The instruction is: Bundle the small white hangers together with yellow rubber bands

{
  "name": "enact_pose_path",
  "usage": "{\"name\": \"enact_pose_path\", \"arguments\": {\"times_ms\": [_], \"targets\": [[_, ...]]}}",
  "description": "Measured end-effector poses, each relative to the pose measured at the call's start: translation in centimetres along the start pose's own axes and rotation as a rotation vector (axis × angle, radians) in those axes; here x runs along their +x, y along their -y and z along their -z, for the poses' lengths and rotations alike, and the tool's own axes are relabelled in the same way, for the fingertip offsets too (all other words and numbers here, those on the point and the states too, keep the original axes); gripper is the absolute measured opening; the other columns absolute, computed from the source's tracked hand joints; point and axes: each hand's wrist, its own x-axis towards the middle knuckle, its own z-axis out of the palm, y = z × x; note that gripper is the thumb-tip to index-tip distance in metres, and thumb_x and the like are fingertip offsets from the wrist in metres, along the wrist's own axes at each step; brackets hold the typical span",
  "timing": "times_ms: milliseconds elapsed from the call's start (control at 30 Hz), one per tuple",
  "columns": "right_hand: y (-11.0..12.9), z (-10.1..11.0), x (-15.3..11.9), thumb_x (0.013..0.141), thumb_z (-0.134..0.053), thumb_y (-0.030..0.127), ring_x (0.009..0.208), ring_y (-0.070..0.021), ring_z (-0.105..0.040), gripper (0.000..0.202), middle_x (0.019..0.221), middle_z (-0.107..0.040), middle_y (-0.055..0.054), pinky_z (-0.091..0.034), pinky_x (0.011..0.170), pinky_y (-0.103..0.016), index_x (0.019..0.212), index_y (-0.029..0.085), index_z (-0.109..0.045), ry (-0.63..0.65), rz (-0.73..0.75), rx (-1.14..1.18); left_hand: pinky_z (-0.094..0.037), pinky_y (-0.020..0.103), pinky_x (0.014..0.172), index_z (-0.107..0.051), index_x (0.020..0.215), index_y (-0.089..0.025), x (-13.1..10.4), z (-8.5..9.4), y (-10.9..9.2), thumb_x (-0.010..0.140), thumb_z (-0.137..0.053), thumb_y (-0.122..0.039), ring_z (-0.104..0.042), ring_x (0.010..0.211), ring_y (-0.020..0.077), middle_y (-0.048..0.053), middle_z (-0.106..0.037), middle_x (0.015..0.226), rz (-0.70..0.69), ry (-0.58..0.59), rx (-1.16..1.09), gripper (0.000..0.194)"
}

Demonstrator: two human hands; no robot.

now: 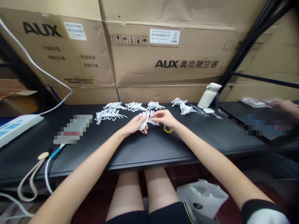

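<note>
My left hand [135,125] is closed around a bunch of white hooks [144,120], slim pieces with curved ends, held just above the black table. Fingers and thumb of my right hand [165,119] pinch together at the right side of this bunch, on a white hook; how many pieces they grip is too small to tell. Beneath the right wrist lies a loop of yellow rubber bands [167,129]. Behind my hands, several piles of similar hooks [108,115] lie on the tabletop, with another pile [183,106] farther right.
A cream bottle [208,95] and a small white case [208,111] stand back right. Left are a blurred-out phone [74,127] on a cable and a power strip [16,126]. Large cartons [168,74] wall the back. Another person's hand [283,105] shows far right.
</note>
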Motion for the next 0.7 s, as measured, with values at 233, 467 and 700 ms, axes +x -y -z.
{"name": "enact_pose_path", "arguments": {"times_ms": [233, 467, 700], "targets": [[0.01, -0.39, -0.15, 0.060, -0.077, 0.032, 0.052, -0.0106, -0.055, 0.025, 0.063, -0.065, -0.002, -0.044, 0.050, -0.024, 0.074, 0.013, -0.069, 0.008, 0.079, -0.010, -0.053, 0.026, 0.052, -0.047, 0.095, -0.017, 0.22, 0.12, -0.02, 0.089, -0.047, -0.050, -0.065, 0.053, 0.0154, 0.002, -0.064, 0.065, 0.033, 0.022, -0.003, 0.034], [0.11, -0.46, -0.25, 0.062, -0.076, 0.031, 0.054, -0.0110, -0.057, 0.023, 0.066, -0.066, -0.003, -0.045, 0.047, -0.022, 0.074, 0.013, -0.068, 0.014, 0.078, -0.019, -0.054, 0.026, 0.053, -0.049, 0.097, -0.017, -0.08, 0.03, -0.16, 0.084, -0.051, -0.057, -0.063, 0.054, 0.0143, 0.002, -0.064, 0.066, 0.013, 0.022, -0.002, 0.042], [-0.14, -0.39, -0.16, 0.061, -0.076, 0.035, 0.054, -0.0119, -0.057, 0.027, 0.066, -0.066, -0.003, -0.045, 0.048, -0.023, 0.076, 0.014, -0.068, 0.036, 0.082, -0.027, -0.053, 0.027, 0.052, -0.048, 0.096, -0.017, -0.17, 0.13, -0.30, 0.081, -0.057, -0.056, -0.063, 0.054, 0.0150, 0.001, -0.063, 0.065, 0.004, 0.022, 0.017, 0.043]]}}
